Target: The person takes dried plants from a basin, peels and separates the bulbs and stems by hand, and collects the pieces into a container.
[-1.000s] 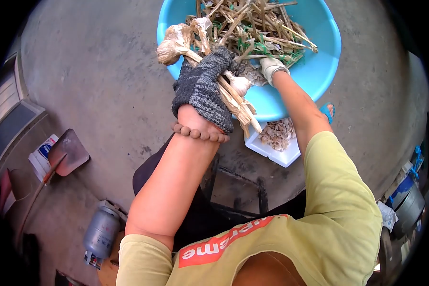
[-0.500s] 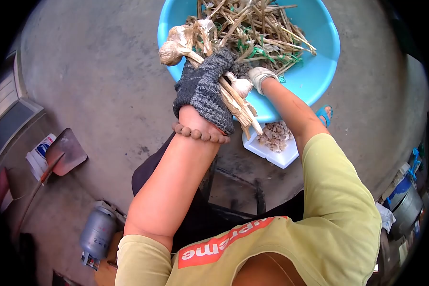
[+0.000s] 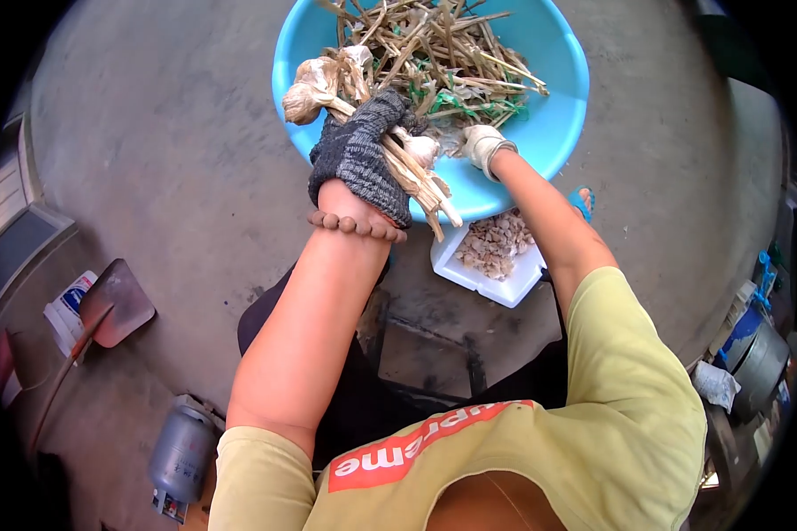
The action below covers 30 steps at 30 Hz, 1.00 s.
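My left hand, in a dark grey knitted glove, is closed around a bunch of garlic over the near left rim of a light-blue basin. The bunch has dry stalks, with bulbs sticking out past the fingers and one pale bulb by the palm. In a white glove, my right hand is inside the basin near its front, fingers curled. Greyish material lies at its fingertips; what it grips I cannot make out. Dry stalks and green netting fill the basin's middle.
Below the basin stands a white foam box with garlic cloves. A shovel and a grey gas cylinder are at left. Metal pots stand at right. Someone's foot in a blue sandal shows beyond the basin.
The view has shifted, so the basin sits further left. My right hand has come away from the garlic bunch, rightward within the basin. My left hand keeps hold of the garlic.
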Tool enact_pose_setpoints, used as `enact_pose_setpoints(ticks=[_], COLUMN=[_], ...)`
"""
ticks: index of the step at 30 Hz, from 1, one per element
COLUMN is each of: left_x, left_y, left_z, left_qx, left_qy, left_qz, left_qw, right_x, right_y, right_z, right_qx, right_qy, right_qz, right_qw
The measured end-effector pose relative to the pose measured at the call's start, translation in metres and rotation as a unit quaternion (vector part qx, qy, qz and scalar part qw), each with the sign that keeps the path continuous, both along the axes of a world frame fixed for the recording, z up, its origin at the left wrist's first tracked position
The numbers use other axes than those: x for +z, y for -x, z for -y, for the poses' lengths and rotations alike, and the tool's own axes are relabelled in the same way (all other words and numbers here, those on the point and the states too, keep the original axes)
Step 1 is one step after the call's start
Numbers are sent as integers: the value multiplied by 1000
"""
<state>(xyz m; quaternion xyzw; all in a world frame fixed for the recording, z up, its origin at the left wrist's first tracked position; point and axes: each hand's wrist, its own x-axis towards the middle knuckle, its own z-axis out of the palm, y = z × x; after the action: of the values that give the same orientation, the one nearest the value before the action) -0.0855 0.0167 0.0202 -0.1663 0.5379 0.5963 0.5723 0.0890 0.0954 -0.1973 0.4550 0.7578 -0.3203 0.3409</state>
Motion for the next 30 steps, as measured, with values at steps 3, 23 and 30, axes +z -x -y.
enact_pose_setpoints(ticks=[3, 23, 30], left_x=[8, 1, 5], left_y=[-6, 4, 6], left_z=[0, 1, 1], left_qx=[-13, -11, -14], left_qy=[1, 35, 47], left_qz=[-40, 18, 25], left_qw=[999, 999, 998], right_x=[9, -20, -24], right_y=[-15, 20, 28], right_z=[-9, -15, 1], right_qx=[-47, -11, 90], right_qy=[-66, -59, -4], right_qz=[-52, -15, -80], right_qw=[995, 998, 993])
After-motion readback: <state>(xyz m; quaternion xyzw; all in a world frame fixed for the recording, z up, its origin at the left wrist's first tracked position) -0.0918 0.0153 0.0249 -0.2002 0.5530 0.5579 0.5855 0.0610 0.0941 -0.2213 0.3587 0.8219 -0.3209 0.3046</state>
